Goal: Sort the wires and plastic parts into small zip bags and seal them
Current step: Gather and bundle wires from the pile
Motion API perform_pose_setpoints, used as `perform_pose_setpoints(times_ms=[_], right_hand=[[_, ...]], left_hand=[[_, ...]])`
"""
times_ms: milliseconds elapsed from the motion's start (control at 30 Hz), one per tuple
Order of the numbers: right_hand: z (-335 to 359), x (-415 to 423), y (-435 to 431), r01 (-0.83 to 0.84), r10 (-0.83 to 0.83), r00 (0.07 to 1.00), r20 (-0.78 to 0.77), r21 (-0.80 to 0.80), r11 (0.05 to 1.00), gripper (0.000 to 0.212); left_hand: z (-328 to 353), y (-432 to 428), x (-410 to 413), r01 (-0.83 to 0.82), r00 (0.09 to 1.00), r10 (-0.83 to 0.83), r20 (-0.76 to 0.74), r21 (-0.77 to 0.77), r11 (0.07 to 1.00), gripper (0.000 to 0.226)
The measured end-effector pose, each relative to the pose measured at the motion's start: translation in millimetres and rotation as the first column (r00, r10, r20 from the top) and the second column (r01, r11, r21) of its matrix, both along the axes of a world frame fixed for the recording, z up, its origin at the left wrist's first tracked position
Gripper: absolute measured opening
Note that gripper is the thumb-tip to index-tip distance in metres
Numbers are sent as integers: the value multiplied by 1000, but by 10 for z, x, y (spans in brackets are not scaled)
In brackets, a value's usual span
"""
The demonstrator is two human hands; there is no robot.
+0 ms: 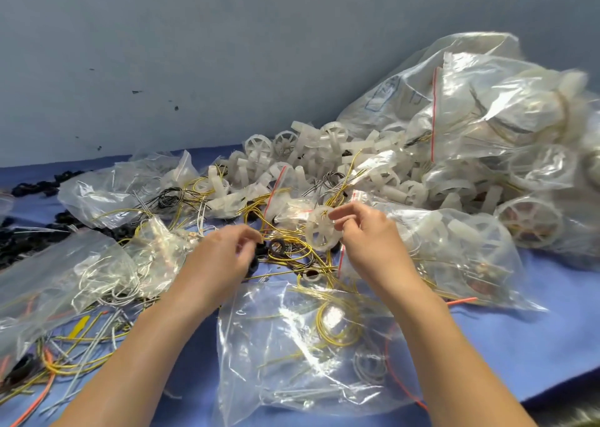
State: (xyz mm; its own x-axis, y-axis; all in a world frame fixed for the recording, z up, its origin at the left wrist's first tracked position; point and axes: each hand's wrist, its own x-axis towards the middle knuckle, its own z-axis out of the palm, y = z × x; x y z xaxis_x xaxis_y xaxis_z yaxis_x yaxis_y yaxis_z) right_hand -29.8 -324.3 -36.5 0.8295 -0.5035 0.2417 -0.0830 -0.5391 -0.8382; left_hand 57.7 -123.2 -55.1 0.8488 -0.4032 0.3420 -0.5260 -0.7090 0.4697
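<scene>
Right hand (367, 232) pinches the white wheel (319, 233); left hand (224, 251), at its nine o'clock, curls at yellow wires (292, 254) (hold too blurred to tell); untangle gently before bagging.

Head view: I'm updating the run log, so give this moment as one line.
right hand: pinches white wheel | left hand: at yellow wires, grip unclear | nearest zip bag: holds yellow wires

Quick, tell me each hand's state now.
Left hand: curled among yellow wires, grip blurred, cannot tell.
Right hand: pinching a white plastic wheel.
</scene>
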Motion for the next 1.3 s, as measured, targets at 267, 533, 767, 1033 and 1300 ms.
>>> perform_pose_setpoints(times_ms=[267, 533, 767, 1033, 1300], right_hand=[[-23, -8, 41, 16, -19, 998, -59, -45, 999, 31], [-50, -36, 44, -2, -3, 995, -96, -48, 999, 33], [-58, -40, 44, -40, 26, 990, -140, -94, 995, 31], [-41, 15, 301, -300, 299, 954, -27, -71, 951, 31], [-79, 145, 463, -379, 368, 925, 94, 291, 878, 31]], left_hand=[[-216, -324, -137, 51, 995, -80, 59, 382, 923, 39], [-259, -431, -133, 65, 996, -36, -81, 401, 914, 28], [-189, -231, -167, 97, 986, -80, -148, 108, 989, 15], [106, -60, -190, -76, 774, -380, -507, -670, 738, 30], [33, 39, -211, -213, 699, -416, -582, -724, 656, 31]])
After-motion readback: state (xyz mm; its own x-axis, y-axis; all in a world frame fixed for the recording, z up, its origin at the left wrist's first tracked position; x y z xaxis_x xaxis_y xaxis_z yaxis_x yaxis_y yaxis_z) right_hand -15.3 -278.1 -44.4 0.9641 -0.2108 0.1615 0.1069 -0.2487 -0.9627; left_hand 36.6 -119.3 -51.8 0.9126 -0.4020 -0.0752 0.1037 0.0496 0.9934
